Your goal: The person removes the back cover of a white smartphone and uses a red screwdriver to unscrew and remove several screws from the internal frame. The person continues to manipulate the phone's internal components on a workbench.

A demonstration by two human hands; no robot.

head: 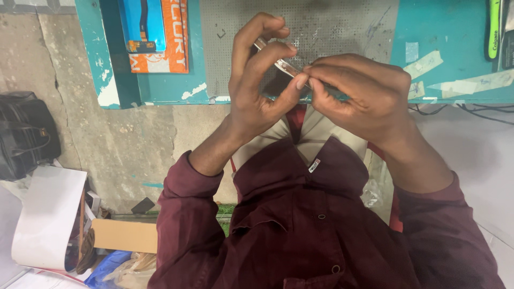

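Both hands meet above the teal bench (pixel 450 32). The left hand (pixel 257 80) and right hand (pixel 358 91) have fingers pinched on a thin, clear-edged phone part (pixel 281 63); it looks light, stiff and fragile, best held by its edges.

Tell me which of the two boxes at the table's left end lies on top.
The blue box lies on top; it overlaps the orange box, whose right and lower parts stick out from under it on the teal table.

Grey mat (pixel 332 32) bare beyond the hands, orange-blue box (pixel 160 35) left (at the edge), green tube (pixel 493 27) right
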